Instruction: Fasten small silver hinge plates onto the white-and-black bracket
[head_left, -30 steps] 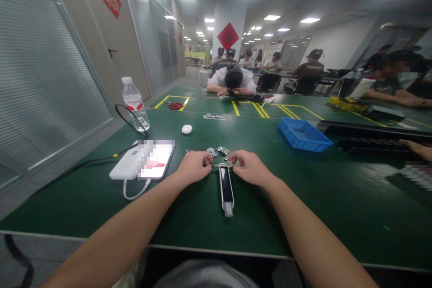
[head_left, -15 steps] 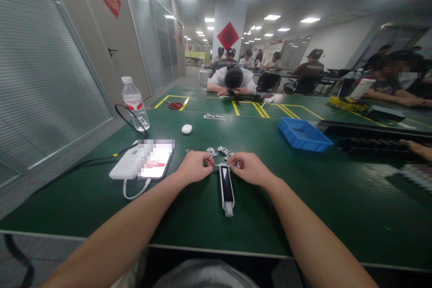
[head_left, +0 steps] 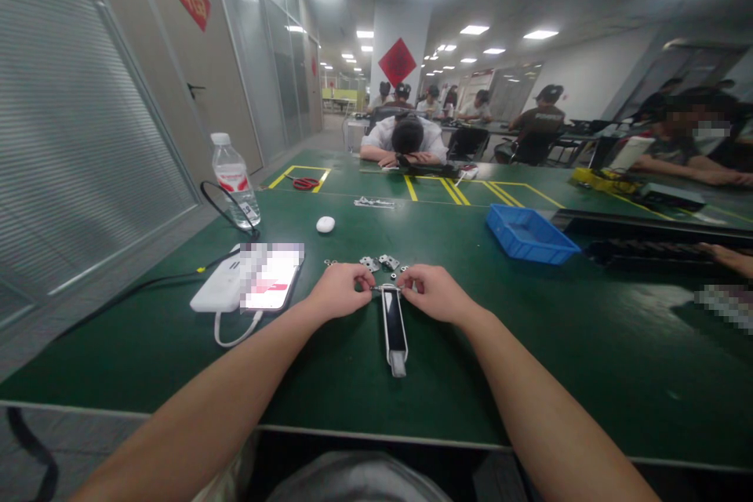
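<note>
One long device (head_left: 394, 321), fore-and-aft, tab (head_left: 398, 365) nearest

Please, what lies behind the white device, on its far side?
Beyond the white device lie a small ring and metallic pieces. Anything under the left hand or right hand is covered.

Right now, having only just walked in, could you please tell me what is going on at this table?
Someone's left hand and right hand are at either side of the far end of a slim white-and-black device, which lies on the green table. What they pinch there is too small to tell. Small metal parts lie just beyond. A blue tray sits farther off, to the right.
</note>
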Tool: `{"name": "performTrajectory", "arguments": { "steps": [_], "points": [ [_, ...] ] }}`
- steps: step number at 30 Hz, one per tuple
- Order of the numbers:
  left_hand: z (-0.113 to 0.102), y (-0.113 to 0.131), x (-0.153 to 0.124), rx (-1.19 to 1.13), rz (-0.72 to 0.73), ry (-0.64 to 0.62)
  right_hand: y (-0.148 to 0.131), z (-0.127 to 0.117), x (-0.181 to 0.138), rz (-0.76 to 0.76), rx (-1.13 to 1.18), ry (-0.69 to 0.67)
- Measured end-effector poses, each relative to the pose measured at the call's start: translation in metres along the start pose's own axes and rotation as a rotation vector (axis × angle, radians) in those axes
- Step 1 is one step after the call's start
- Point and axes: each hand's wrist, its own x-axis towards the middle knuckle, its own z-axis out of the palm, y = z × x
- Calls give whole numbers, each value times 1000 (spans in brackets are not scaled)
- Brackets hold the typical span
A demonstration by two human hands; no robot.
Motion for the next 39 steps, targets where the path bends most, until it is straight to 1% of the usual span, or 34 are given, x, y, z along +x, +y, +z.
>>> {"name": "performTrajectory", "arguments": {
  "steps": [11, 19, 25, 31, 39],
  "points": [
    [1, -8, 2, -41, -4, -22, 1, 0, 0, -11, 9, -5],
    [-3, -3, 2, -90, -54, -59, 0, -1, 0, -2, 0, -21],
    [-1, -4, 3, -113, -91, -51, 3, 0, 0, -8, 5, -23],
    [-3, -4, 3, -164, -123, -68, 2, 0, 0, -2, 4, -20],
    [-3, -4, 4, -162, -125, -86, 1, -1, 0, 10, 16, -24]
  ]
}}
